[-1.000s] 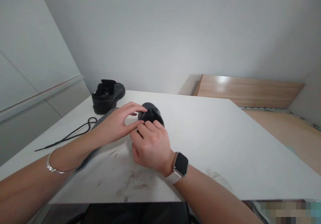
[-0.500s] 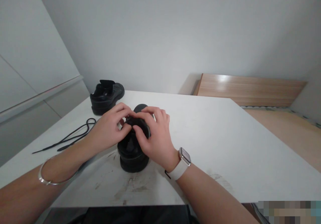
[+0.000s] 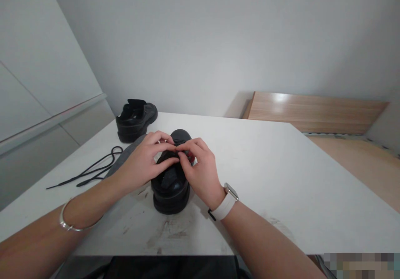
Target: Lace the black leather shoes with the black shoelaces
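A black shoe point(image 3: 171, 193) stands on the white table with its heel toward me and its toe pointing away. My left hand point(image 3: 145, 158) reaches over it from the left, thumb and fingers closed at the tongue and lacing area. From the right, my right hand point(image 3: 201, 166) pinches at the same spot, so the fingertips of both hands meet. Whatever is between them is too small and dark to make out. A bit of red shows beside the right fingers. Left of my left hand lies a loose black shoelace point(image 3: 100, 162), with a grey thing point(image 3: 126, 158) partly behind the hand.
Another black shoe point(image 3: 133, 124), its tongue raised, stands at the table's far left corner. The white table point(image 3: 250, 174) has dirt smudges near its front edge. White panels rise on the left, and a wooden board point(image 3: 312, 110) stands behind the table on the right.
My fingertips have shifted slightly forward and right along the shoe, from its opening toward the lacing. More of the shoe's opening and toe shows. The view has shifted slightly.
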### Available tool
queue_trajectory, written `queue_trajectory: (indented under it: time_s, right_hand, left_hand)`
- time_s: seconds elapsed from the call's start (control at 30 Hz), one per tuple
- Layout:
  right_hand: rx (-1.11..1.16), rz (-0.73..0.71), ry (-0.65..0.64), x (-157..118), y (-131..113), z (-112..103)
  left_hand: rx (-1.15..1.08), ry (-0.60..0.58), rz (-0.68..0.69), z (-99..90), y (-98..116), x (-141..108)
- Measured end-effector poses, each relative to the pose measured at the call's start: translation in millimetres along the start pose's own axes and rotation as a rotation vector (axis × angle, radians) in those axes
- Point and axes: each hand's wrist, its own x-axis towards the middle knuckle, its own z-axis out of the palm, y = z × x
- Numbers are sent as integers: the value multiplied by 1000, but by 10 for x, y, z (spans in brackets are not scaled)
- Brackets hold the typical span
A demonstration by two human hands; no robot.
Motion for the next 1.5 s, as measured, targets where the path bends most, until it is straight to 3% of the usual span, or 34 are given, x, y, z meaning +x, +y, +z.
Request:
queue_trajectory:
  time_s: [0.27,0.57,1.03,1.5]
  right_hand:
    - [40,-27,-25,-13,-30,3]
    - [-21,-7,-142,10,-36,-35]
    - [-190,-22,-126,-2,-144,-56]
    - [-112,-32,-75,-21,-120,-57]
  left_hand:
    - [-90,78,4,-32,111,11]
    - [-228,71,-150,54,24,-4]
    - [-146,66,-86,14,87,8]
    - [-170,32,-22,-26,85,12]
